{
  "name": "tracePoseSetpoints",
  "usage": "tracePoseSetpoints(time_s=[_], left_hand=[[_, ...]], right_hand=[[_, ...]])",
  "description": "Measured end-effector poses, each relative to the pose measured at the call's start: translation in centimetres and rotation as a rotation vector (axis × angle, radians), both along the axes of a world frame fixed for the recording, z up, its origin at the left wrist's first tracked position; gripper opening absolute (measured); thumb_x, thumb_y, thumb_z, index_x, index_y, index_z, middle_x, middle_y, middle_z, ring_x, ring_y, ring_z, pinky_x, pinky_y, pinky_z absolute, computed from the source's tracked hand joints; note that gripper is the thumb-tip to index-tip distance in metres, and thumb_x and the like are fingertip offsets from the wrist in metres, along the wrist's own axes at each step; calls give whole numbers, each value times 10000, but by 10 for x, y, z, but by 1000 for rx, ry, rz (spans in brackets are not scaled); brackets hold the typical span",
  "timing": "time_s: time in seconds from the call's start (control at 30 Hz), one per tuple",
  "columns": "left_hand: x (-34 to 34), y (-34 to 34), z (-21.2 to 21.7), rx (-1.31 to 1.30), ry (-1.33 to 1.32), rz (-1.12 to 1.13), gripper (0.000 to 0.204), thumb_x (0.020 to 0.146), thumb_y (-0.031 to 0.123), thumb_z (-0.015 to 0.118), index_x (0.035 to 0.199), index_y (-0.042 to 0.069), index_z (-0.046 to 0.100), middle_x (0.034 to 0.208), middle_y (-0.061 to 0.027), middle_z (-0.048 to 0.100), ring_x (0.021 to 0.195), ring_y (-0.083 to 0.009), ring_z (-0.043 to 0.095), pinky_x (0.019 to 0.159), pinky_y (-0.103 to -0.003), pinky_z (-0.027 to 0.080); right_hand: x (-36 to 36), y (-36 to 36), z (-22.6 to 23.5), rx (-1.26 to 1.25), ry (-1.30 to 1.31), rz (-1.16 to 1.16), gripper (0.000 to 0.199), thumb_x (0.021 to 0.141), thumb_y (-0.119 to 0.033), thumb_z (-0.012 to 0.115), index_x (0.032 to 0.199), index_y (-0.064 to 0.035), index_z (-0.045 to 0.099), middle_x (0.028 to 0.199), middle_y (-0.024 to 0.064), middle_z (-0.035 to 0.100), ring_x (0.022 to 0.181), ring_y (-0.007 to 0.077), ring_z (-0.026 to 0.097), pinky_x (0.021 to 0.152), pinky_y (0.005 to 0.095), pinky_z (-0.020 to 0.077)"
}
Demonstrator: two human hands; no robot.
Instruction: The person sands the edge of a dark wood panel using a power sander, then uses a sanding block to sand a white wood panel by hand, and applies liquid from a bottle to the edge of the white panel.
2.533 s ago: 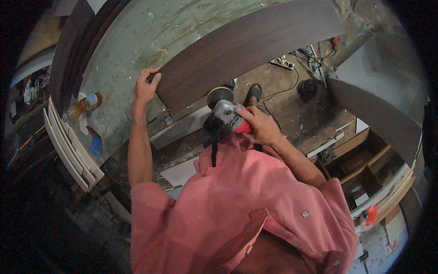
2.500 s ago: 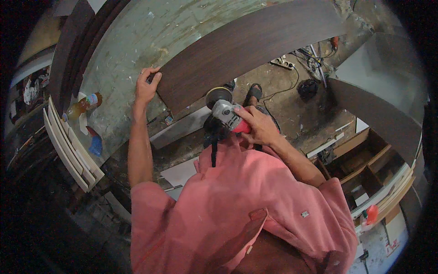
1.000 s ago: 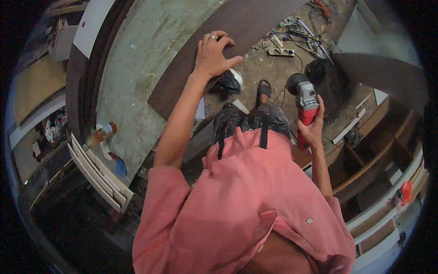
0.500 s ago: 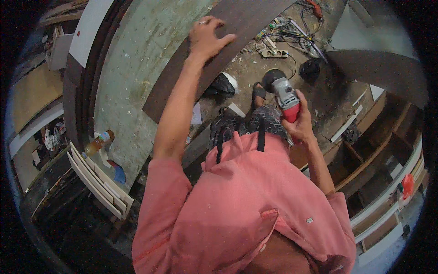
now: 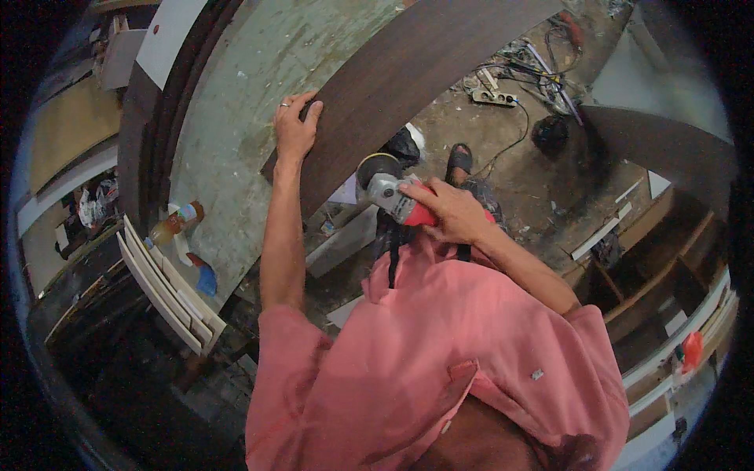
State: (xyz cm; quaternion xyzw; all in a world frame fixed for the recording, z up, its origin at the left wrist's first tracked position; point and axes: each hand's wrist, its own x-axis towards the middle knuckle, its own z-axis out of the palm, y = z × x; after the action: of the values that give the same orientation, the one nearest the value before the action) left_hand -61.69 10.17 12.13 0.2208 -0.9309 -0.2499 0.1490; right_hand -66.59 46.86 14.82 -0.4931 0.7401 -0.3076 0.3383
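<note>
A long dark brown wood-grain board [image 5: 400,71] lies slantwise across the pale green worktop [image 5: 243,102], overhanging its right side. My left hand [image 5: 295,129] grips the board's left edge near its closer end, the fingertips partly hidden. In my right hand [image 5: 455,213] is a grey and red angle grinder [image 5: 398,201], held by its red body. Its round disc [image 5: 378,169] points up and left, close to the board's right edge; whether they touch, I cannot tell.
A power strip [image 5: 493,97] and tangled cables lie on the floor beyond. Black plastic bags [image 5: 550,135] rest there too. Left of me are a bottle [image 5: 174,223] and upright pale boards [image 5: 169,286]; an open wooden cabinet frame [image 5: 652,267] stands at right.
My left hand has come down from above the board onto its left edge. My right hand has swung the grinder leftward, toward the board. The whole view has shifted slightly.
</note>
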Motion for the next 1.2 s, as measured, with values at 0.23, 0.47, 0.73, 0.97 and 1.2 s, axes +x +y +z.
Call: tracePoseSetpoints(time_s=[0.23, 0.47, 0.73, 0.97, 1.2], left_hand=[[-1, 0, -1, 43, -1, 7, 268, 896, 231, 713, 1121, 88, 739, 1011, -123, 679, 983, -311, 624, 894, -404, 475], [-1, -5, -4, 56, -9, -12, 267, 892, 201, 717, 1131, 84, 737, 1035, -123, 680, 985, -302, 628, 877, -397, 483], [-4, -4, 1, 40, -66, -4, 280, 895, 199, 716, 1134, 55, 721, 1067, -148, 683, 996, -317, 635, 894, -404, 486], [0, -3, 6, -54, -129, 11, 285, 890, 198, 714, 1137, 58, 715, 1099, -156, 681, 1036, -324, 627, 919, -408, 479], [-62, 97, 36, 124, -49, -214, 453, 800, 288, 783, 1202, 101, 688, 1199, -152, 654, 1111, -349, 608, 983, -443, 459]], right_hand=[[-10, 0, 1, 19, -22, -41, 957, 711, -170, 788, 1531, -367, 336, 1086, 141, 537, 992, 364, 611, 788, 473, 539], [-60, 29, 7, -30, -14, -239, 935, 699, -146, 780, 1520, -305, 361, 1133, 155, 559, 1034, 391, 615, 844, 481, 528], [-139, 66, 1, -254, -53, -526, 898, 687, -88, 729, 1508, -168, 374, 1324, 205, 568, 1185, 383, 598, 995, 406, 482], [-224, 96, -1, -333, -21, -801, 978, 675, -51, 743, 1540, -153, 298, 1360, 184, 560, 1240, 331, 576, 1052, 395, 443], [-233, 150, 2, -394, 77, -1052, 1028, 680, -91, 792, 1553, -123, 251, 1430, 153, 465, 1256, 276, 516, 1080, 408, 412]])
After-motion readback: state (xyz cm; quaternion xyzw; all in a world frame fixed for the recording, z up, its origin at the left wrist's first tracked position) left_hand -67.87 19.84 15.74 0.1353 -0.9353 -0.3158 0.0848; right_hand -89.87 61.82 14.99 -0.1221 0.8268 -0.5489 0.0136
